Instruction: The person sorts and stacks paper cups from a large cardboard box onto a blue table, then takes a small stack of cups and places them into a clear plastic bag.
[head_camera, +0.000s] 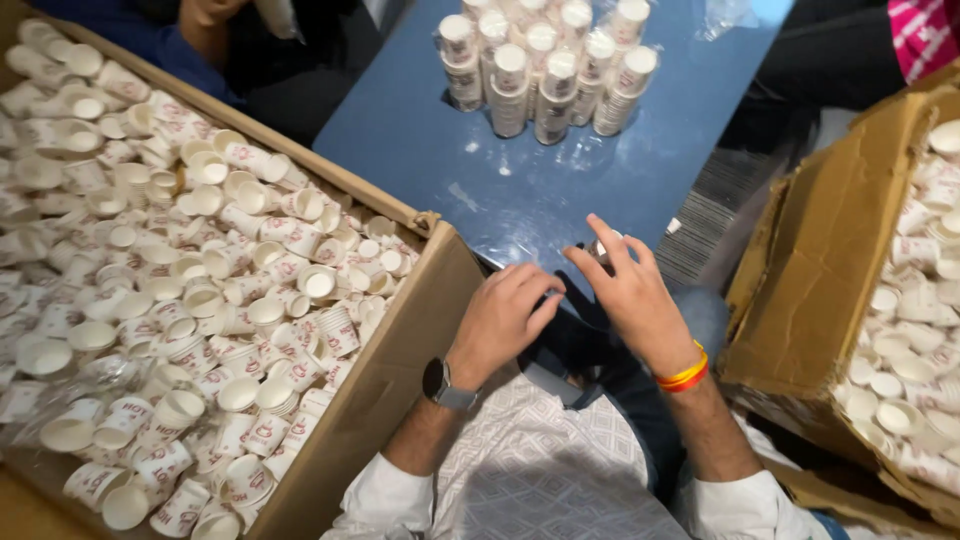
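My left hand (503, 318), with a dark watch on its wrist, is curled at the near edge of the blue table (420, 140). My right hand (632, 297), with orange and red bands on the wrist, is beside it with fingers spread. Between the right fingers shows a bit of a small paper cup stack (601, 249); most of it is hidden. Both hands seem to grip it. Several upright stacks of white paper cups (545, 65) stand at the table's far end.
A large cardboard box (400, 350) at my left is full of loose white paper cups (180, 290). A torn cardboard box (820, 260) with more cups is at my right. Another person's arm in a blue sleeve (150, 45) is at the top left.
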